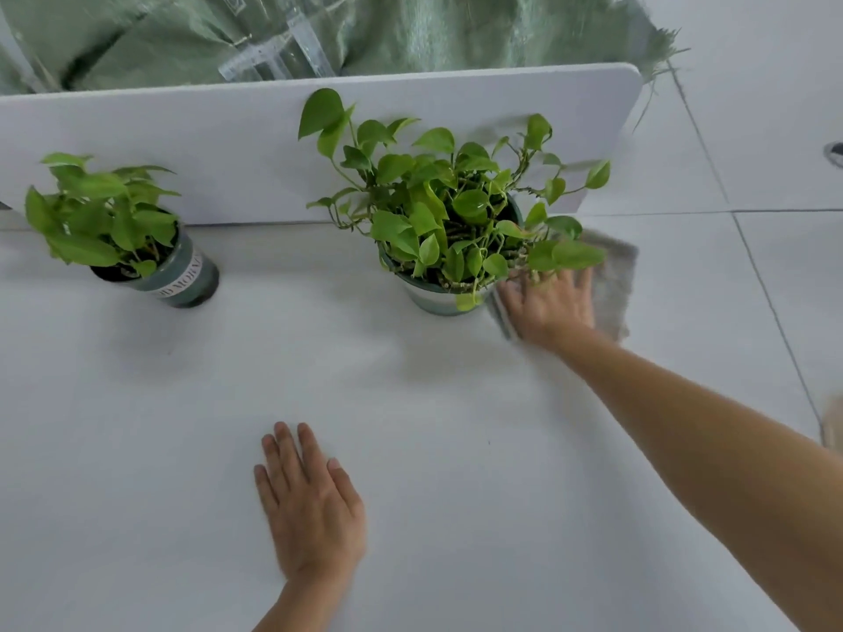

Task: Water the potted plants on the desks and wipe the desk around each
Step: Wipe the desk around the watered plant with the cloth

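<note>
Two potted green plants stand on the white desk [410, 403]. The bigger plant [456, 212] sits in a green pot at the middle right, and the smaller plant [105, 221] in a dark green pot with lettering is at the left. My right hand [552, 307] presses flat, fingers spread, on a grey cloth [611, 285] lying on the desk just right of the bigger pot, under its hanging leaves. My left hand [310, 499] rests flat on the desk, palm down, near the front.
A white divider panel [228, 148] stands upright behind both plants. Green fabric [433, 34] and a clear acrylic object lie beyond it. The desk's right edge runs close to the cloth, with a tiled floor [752, 175] past it.
</note>
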A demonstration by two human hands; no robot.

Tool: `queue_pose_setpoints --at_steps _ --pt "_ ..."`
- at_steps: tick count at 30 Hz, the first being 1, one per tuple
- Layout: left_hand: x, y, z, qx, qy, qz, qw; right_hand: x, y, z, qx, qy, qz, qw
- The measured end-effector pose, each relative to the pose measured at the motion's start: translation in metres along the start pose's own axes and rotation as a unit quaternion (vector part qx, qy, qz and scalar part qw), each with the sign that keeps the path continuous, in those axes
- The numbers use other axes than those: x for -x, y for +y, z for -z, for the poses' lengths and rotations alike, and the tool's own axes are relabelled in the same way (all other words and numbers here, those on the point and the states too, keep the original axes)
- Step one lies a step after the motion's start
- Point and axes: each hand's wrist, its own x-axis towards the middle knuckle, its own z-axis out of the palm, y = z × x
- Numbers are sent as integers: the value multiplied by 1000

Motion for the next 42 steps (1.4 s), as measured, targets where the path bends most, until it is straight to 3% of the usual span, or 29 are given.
queue_pose_setpoints --at_steps 4,6,9,11,13,15,21,24,26,27,29,31,33,35,37,40,42 --pt "0 2 2 -1 6 2 1000 45 22 -3 38 -31 207 977" --pt "0 3 2 4 7 -1 1000 24 68 5 70 -29 218 973" --pt "0 3 2 7 16 -5 1000 -10 140 17 44 9 -5 999" --pt "-1 2 0 8 16 -8 1000 -20 151 15 10 8 -139 990" --pt "-2 1 -1 1 10 -6 1000 -21 123 14 -27 -3 -215 976" --pt "-1 -1 0 -4 2 -4 1000 -16 77 12 -70 7 -239 969" --pt "-3 2 4 -2 -4 1 1000 79 -35 -24 -32 -1 63 998" --pt "-1 4 6 9 -1 0 1000 128 -7 -33 -3 -40 258 965" --pt "0 5 6 12 1 1 1000 123 42 -27 33 -34 284 958" --pt "0 4 6 13 0 -1 1000 113 70 -23 44 -17 234 971" --pt "0 4 5 15 1 -2 1000 90 127 -11 40 11 50 998" --pt "-1 5 4 17 3 -3 1000 73 167 2 65 -4 -106 992" --pt "-1 5 3 16 -1 -6 1000 59 170 8 68 -15 -195 978" --pt "-3 3 2 11 -1 -4 1000 51 130 5 -2 -3 -244 970" --pt "-2 3 4 9 -6 -3 1000 57 71 -8 -60 10 -188 980" --pt "-1 3 6 9 -14 -3 1000 102 -20 -28 -47 -15 45 998" --pt "0 5 7 14 -12 -2 1000 146 -45 -38 -10 -60 193 979"
